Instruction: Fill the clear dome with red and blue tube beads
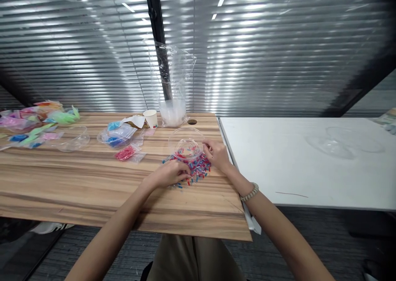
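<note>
A heap of small red and blue pieces (200,166), which look like short tube-like bits, is spread on the wooden table. My left hand (175,173) rests at the left side of the heap. Its fingers are curled together among the pieces, and what they pinch is too small to make out. Behind the heap stands a round clear plastic bowl (186,137), with a few of the same pieces showing in it. My right hand (217,154) is at the bowl's right rim, thumb and fingers closed on the edge.
Left of the bowl are a bag of red bits (125,153), a clear container (116,136), a paper cup (151,118) and colourful bags (40,116). A clear plastic bag (173,112) stands behind. Clear lids (331,145) lie on the white table (278,165).
</note>
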Demonstrator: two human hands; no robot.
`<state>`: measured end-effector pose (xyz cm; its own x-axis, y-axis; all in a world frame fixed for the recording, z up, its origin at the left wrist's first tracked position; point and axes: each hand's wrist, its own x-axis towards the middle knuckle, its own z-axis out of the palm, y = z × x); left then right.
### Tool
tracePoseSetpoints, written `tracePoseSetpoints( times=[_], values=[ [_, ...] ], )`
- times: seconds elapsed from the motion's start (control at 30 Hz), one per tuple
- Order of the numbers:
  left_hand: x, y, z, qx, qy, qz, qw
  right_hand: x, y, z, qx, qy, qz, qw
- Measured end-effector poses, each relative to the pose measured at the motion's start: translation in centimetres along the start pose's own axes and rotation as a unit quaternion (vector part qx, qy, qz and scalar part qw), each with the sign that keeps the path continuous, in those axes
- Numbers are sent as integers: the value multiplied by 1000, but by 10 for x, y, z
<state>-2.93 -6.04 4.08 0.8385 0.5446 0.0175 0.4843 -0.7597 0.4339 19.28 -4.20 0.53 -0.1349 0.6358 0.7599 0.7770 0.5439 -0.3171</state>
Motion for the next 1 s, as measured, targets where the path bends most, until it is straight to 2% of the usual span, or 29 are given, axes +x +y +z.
tracePoseSetpoints(
  times=[0.73,1.0],
  values=[
    [0,-4,2,17,18,3,1000,-1,1,0,3,0,6,1000],
    [1,3,-1,21,-7,-11,1000,-2,3,2,-4,-4,5,1000]
  ],
)
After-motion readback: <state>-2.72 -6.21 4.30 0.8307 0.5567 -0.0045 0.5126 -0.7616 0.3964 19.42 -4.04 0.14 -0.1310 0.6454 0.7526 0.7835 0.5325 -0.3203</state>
